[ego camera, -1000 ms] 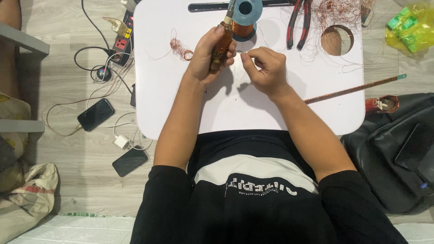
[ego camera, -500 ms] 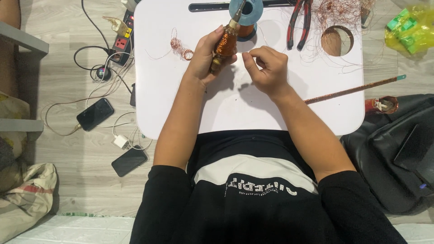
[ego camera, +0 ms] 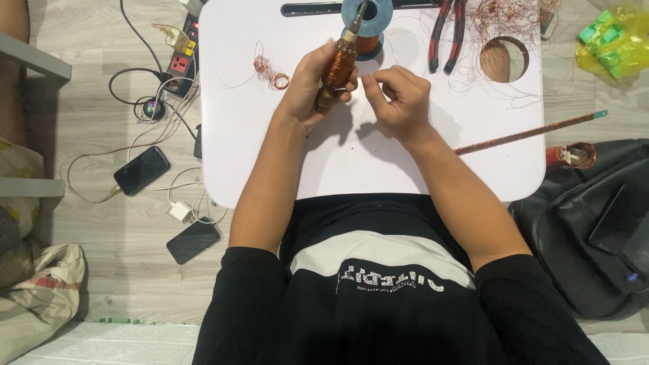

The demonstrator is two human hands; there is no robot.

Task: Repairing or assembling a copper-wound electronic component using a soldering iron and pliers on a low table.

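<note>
A person in a black top sits at a small white lap table point(ego camera: 378, 169) set on a pale wood floor, seen from above. A black bag point(ego camera: 595, 230) lies on the floor to the right of the table, and two dark phones point(ego camera: 140, 170) with a tangle of cables and a power strip point(ego camera: 181, 62) lie to the left. On the table's far edge sit a blue spool point(ego camera: 368, 17) and red-handled pliers point(ego camera: 447, 34), with loose copper wire around a round hole in the tabletop. The left hand point(ego camera: 307, 88) is wrapped around a copper-wound coil point(ego camera: 338, 71), held tilted above the table's middle. Just beside it, the right hand point(ego camera: 399, 101) is nearly closed, fingertips pinched together, apparently on a fine wire too thin to see clearly. A small copper wire loop point(ego camera: 270, 71) lies left of the hands.
</note>
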